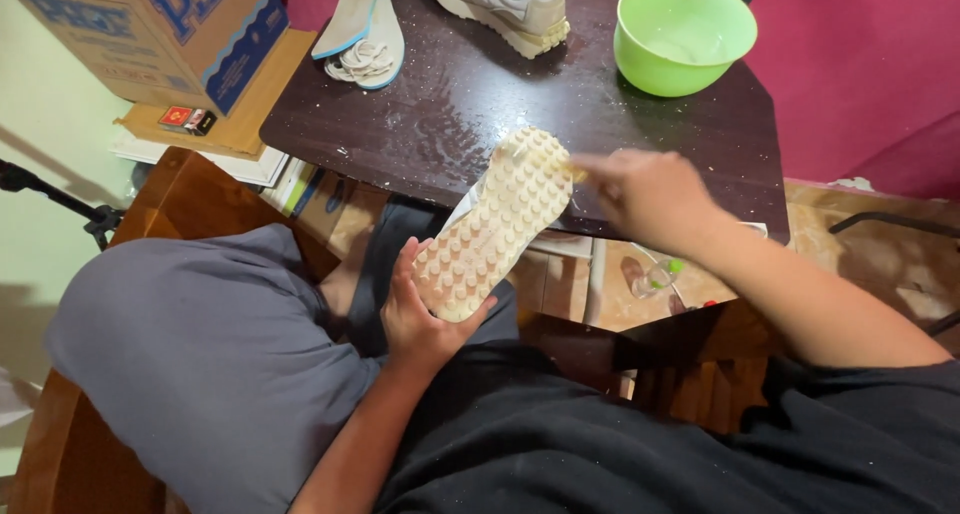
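My left hand [420, 319] grips the heel end of a cream sneaker [495, 224] held upside down, its studded sole facing up and its toe resting against the edge of the dark table [450, 114]. My right hand [650, 199], blurred, is at the sole's toe end with its fingers closed on something small that I cannot make out.
On the table stand a green bowl [683, 34], a second cream sneaker [505, 4] and insoles with laces [362, 29]. A cardboard box [160, 29] sits at the left over books. My knee in grey trousers [200, 344] is at the lower left.
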